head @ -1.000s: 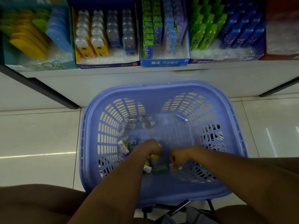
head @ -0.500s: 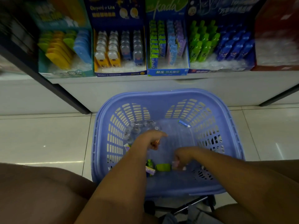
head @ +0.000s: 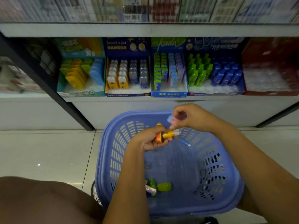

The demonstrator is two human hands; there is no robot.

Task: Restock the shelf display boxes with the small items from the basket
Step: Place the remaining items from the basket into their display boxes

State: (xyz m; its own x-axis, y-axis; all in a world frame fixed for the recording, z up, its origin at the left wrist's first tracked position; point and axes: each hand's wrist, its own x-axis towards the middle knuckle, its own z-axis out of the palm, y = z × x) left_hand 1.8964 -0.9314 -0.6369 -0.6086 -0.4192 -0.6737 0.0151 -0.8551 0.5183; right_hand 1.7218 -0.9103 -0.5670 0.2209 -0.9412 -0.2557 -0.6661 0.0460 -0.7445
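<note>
A purple-blue plastic basket (head: 229,196) stands on the floor below the shelf. My left hand (head: 148,141) is raised above it, shut on several small yellow and orange items (head: 163,135). My right hand (head: 192,117) is just to the right and higher, pinching a small pale blue and pink packet (head: 172,119), with a finger touching the yellow items. Left in the basket are a green item (head: 164,187), a small green bottle (head: 152,185), a purple wrapper (head: 150,189) and a blue pen-like piece (head: 185,142). Five display boxes line the shelf, among them the yellow-item box (head: 80,92).
The shelf row also holds a dark blue box (head: 127,94), a "kada" box (head: 169,94), a green and blue bottle box (head: 215,92) and a red box (head: 271,92). A dark shelf post (head: 64,101) slants down at left. Pale floor tiles (head: 48,151) surround the basket; my knee (head: 40,201) fills the lower left.
Both hands have lifted out of the basket bottom with small items in them. My view has tilted up, showing more of the shelf.
</note>
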